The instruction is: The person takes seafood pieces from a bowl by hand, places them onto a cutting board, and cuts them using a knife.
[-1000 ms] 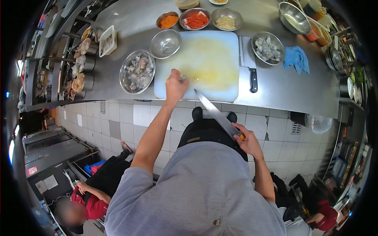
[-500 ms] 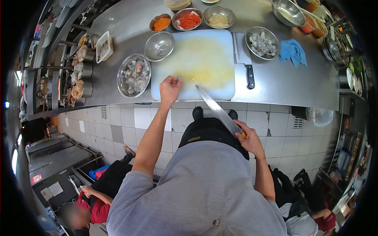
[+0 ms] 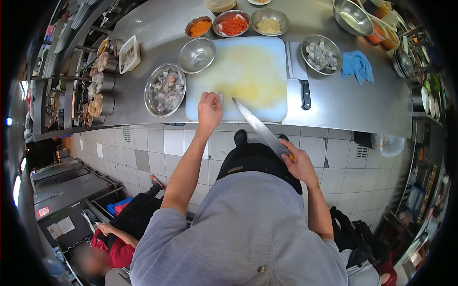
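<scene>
My left hand (image 3: 210, 112) is closed in a pinch over the lower left of the white cutting board (image 3: 262, 62), with a small greyish piece (image 3: 220, 97) at its fingertips. My right hand (image 3: 300, 166) grips the yellow handle of a long knife (image 3: 260, 127), whose tip lies over the board just right of the left hand. Left of the board stands a metal bowl of grey, shrimp-like pieces (image 3: 165, 89). A nearly empty metal bowl (image 3: 197, 55) overlaps the board's upper left corner. Similar pieces fill a bowl (image 3: 321, 55) on the right.
A black-handled cleaver (image 3: 305, 94) lies right of the board, near a blue cloth (image 3: 358, 66). Bowls of orange (image 3: 198, 27), red (image 3: 233, 24) and pale chopped food (image 3: 269, 23) stand behind. A person in red (image 3: 117, 250) is at lower left; others are at lower right.
Over the last second my left hand has lowered slightly toward the board's front edge. The knife tip has shifted a little up and left, closer to the left hand's piece.
</scene>
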The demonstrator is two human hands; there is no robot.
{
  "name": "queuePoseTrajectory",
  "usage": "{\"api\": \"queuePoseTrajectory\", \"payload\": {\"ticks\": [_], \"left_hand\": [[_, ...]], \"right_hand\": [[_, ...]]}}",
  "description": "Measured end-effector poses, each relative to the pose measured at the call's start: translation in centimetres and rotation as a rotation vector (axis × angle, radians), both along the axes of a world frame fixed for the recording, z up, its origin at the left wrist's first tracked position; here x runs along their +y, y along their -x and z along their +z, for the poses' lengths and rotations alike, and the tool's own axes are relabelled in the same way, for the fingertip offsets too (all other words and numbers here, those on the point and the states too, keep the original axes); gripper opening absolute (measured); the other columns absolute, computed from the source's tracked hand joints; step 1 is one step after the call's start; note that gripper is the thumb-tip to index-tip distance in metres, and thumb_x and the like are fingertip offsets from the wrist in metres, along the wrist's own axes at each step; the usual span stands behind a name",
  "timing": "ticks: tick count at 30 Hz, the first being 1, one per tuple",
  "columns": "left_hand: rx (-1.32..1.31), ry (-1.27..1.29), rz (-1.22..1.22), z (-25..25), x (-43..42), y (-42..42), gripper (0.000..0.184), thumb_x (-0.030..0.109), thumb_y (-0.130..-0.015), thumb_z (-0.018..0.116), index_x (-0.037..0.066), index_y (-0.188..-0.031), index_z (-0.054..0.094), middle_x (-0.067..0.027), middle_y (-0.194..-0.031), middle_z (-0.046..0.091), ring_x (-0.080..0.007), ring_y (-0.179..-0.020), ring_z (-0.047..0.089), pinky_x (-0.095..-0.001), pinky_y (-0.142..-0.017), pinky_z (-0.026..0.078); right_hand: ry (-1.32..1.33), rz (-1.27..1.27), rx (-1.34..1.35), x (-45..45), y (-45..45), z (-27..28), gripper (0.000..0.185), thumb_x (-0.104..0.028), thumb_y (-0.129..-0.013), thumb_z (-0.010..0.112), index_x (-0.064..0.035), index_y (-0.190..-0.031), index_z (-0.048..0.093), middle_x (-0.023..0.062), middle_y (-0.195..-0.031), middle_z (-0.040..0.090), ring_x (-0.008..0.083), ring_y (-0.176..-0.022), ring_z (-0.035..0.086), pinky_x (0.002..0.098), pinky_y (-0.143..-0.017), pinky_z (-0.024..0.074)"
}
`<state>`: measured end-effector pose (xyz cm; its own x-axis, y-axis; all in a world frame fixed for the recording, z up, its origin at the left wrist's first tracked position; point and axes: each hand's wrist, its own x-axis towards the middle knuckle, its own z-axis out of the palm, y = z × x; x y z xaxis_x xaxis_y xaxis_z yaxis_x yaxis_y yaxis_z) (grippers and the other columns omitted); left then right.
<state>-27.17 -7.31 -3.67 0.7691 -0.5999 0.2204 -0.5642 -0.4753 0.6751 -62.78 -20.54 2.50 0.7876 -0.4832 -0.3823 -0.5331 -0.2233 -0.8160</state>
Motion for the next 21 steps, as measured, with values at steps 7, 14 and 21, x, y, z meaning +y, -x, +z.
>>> {"api": "queuePoseTrajectory", "payload": {"ticks": [7,14,21], "left_hand": [[-0.034,-0.081,0.087,0.2,-0.6,0.9,0.011,0.010,-0.087,0.077,0.000,-0.089,0.078,-0.0176,-0.083,0.074,-0.0315,-0.072,0.074,-0.0406,-0.071,0.059],[-0.016,-0.254,0.153,0.4,-1.0,0.0,0.021,0.018,-0.084,0.080,-0.003,-0.089,0.079,-0.0177,-0.078,0.077,-0.0328,-0.073,0.077,-0.0427,-0.075,0.061],[0.123,-0.181,0.133,0.2,-0.4,-1.0,0.019,0.015,-0.086,0.079,-0.004,-0.087,0.075,-0.0158,-0.076,0.075,-0.0272,-0.071,0.074,-0.0391,-0.072,0.059]], "right_hand": [[0.005,0.022,0.014,-0.3,-0.4,0.4,0.056,-0.009,-0.097,0.071,-0.0219,-0.150,0.059,0.0284,-0.096,0.072,0.0493,-0.090,0.071,0.0511,-0.082,0.0559],[0.035,0.033,-0.030,-0.4,-0.6,0.0,0.056,-0.009,-0.098,0.071,-0.0218,-0.151,0.059,0.0290,-0.097,0.073,0.0497,-0.090,0.071,0.0517,-0.082,0.0563],[0.032,0.020,-0.063,-0.3,-0.3,-0.7,0.055,-0.010,-0.098,0.071,-0.0198,-0.151,0.059,0.0294,-0.098,0.073,0.0499,-0.090,0.071,0.0517,-0.082,0.0565]]}}
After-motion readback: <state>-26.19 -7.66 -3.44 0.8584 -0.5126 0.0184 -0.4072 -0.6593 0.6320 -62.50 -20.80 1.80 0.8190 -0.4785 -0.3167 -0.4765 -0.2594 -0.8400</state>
